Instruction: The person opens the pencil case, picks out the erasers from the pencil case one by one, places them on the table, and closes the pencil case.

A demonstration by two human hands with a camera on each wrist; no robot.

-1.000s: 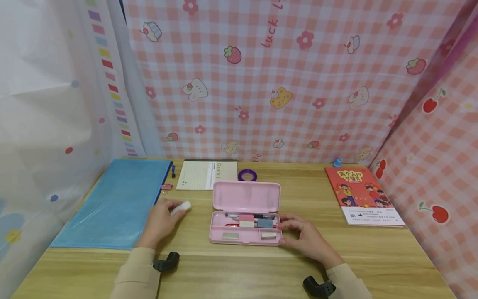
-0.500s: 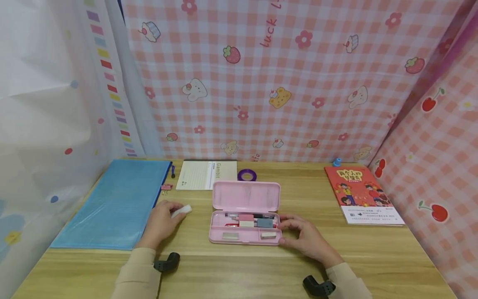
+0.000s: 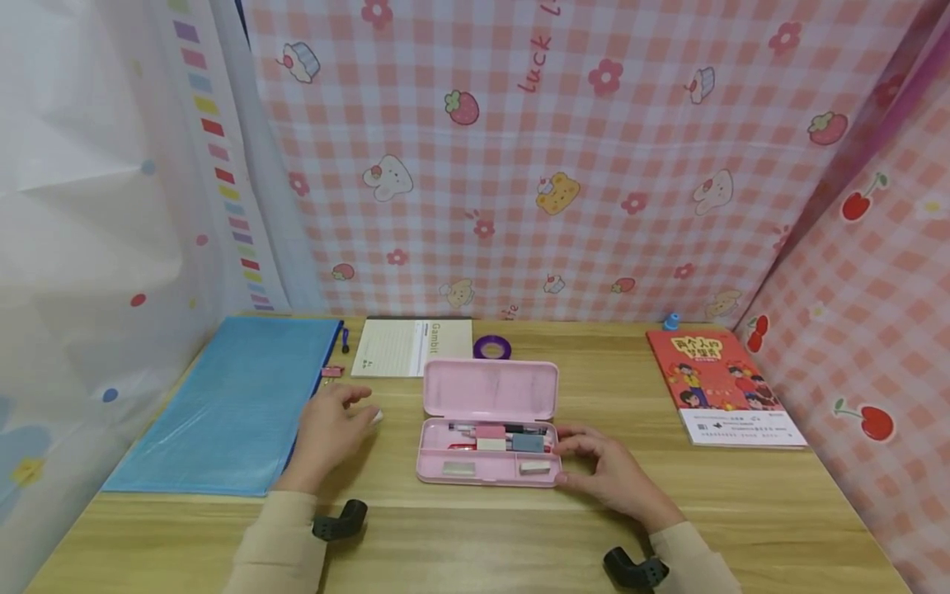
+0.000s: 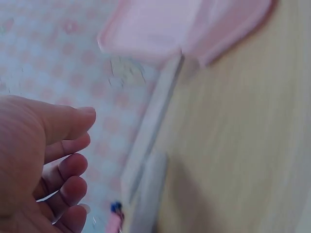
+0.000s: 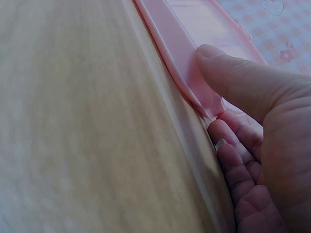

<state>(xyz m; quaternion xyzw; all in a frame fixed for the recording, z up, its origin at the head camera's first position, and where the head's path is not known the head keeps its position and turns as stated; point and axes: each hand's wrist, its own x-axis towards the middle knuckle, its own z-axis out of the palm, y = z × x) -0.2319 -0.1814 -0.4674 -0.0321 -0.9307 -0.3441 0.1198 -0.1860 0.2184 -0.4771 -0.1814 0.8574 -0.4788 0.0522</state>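
Observation:
The left hand (image 3: pixel 331 431) is raised a little over the table, its thumb and fingertips apart and nothing between them. Below its thumb lies a white eraser (image 3: pixel 378 416), mostly hidden in the head view; in the left wrist view the eraser (image 4: pixel 149 194) is blurred and apart from the fingers. An open pink pencil case (image 3: pixel 490 392) stands mid-table, lid tipped back. Inside it are pens (image 3: pixel 527 429), erasers and small blocks (image 3: pixel 528 444). The right hand (image 3: pixel 612 478) holds the case's right end, thumb near the front corner, fingers along the side.
At left lies a blue zip folder (image 3: pixel 230 404), with a pink clip (image 3: pixel 331 372) beside it. Behind the case are a notebook (image 3: pixel 393 351) and a purple tape roll (image 3: pixel 491 347). A red book (image 3: pixel 712 375) and a small blue object (image 3: pixel 671 322) are at right.
The left hand has let go of the white eraser, its fingers spreading and lifting slightly. The right hand and the pencil case have stayed where they were.

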